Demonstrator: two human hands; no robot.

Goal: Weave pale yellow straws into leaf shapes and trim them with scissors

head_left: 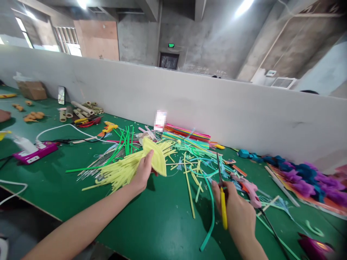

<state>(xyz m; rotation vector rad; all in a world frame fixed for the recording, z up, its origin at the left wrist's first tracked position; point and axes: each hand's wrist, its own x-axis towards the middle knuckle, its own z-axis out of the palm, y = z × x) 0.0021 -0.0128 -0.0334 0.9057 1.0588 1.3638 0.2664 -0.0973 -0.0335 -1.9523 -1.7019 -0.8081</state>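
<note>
Your left hand (142,173) holds a yellow leaf-shaped piece (155,157), thumb on its near face and fingers behind, lifted just above the green bench (162,224) near the middle of the view. The piece looks already shaped: a pointed oval with clean edges. From its 8 o'clock side a heap of yellow strips (116,173) fans out across the bench, some looking cut, so I judge a good part of the yellow work is done, while the many uncut strips say more is left.

Your right hand (235,213) is closed around the yellow handles of a pair of scissors (221,187), blades together and pointing to 12 o'clock, well apart from the leaf piece. No cut is in progress at this instant.

Between the hands lie loose yellow and teal strips, and a long teal strip (210,216) curves toward 6 o'clock. At 12 o'clock of the leaf sits a pile of mixed coloured strips (187,135) against the grey partition (189,101). Just beside your right hand at 2 o'clock lies a pink glue gun (251,189); purple and blue fluffy decorations (306,178) lie farther at 3 o'clock. Far at 9 o'clock are a pink power strip (35,151) and a yellow glue gun (108,127).
</note>
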